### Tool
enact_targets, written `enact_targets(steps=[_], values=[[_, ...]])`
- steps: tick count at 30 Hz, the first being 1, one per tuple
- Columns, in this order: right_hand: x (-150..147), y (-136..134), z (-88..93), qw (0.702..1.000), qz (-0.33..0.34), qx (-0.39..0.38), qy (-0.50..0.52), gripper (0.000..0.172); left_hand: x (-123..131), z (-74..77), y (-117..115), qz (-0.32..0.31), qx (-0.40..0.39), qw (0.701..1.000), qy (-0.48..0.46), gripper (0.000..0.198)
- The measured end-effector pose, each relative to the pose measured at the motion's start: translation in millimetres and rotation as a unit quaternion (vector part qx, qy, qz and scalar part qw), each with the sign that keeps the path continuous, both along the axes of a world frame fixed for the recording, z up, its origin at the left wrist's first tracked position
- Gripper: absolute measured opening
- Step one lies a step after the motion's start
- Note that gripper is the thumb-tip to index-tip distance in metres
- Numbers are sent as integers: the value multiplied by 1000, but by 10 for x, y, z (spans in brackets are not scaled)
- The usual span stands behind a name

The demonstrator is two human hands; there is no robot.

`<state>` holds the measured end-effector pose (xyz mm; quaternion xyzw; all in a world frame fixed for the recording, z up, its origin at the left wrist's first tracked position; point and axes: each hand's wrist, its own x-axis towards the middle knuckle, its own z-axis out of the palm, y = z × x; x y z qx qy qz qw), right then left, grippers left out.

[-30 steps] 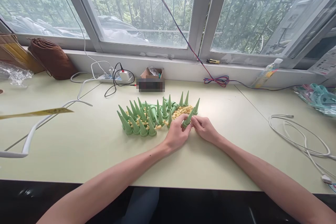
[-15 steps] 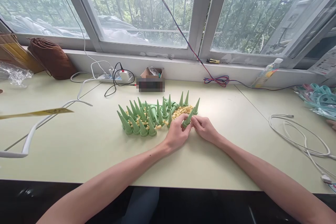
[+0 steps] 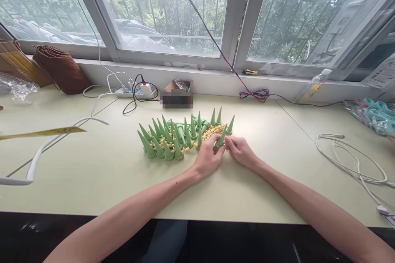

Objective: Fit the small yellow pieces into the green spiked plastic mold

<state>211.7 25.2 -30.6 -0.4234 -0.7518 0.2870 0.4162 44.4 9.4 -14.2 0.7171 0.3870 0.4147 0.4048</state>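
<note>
My left hand (image 3: 208, 158) is closed around the base of a green plastic watering spike (image 3: 222, 136), whose tip points up and leans slightly right. Against that spike's right side, my right hand (image 3: 240, 151) pinches with thumb and fingertips; whatever is between them is too small and covered to make out. Several more green spikes (image 3: 168, 151) stand upright in a cluster to the left and behind my hands, and some at the back lie on their sides. Small yellow plastic fittings (image 3: 212, 131) are heaped behind my left hand and scattered among the spikes. A lone spike (image 3: 230, 125) stands just beyond my fingers.
Behind the spikes are a small cardboard box (image 3: 185, 85) and a power strip (image 3: 123, 91) with cables. A bundled red-blue wire (image 3: 258, 95) and a bottle (image 3: 314, 86) lie near the window. A white cable (image 3: 354, 160) coils at right. Yellow tape (image 3: 46, 133) crosses the left.
The spike in my left hand has turned slightly more upright, its tip shifting a little left. Both hands stay in nearly the same place.
</note>
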Motion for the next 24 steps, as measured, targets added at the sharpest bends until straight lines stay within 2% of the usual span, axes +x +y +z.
enact_targets(steps=[12, 15, 24], values=[[8, 30, -51, 998, -15, -52, 39, 55, 19, -22, -7, -10, -42, 998, -44, 25], [1, 15, -41, 998, -10, -46, 47, 52, 28, -1, -14, -3, -66, 996, -61, 23], [-9, -56, 32, 995, -14, -50, 83, 34, 18, 73, -32, 22, -61, 995, -81, 31]])
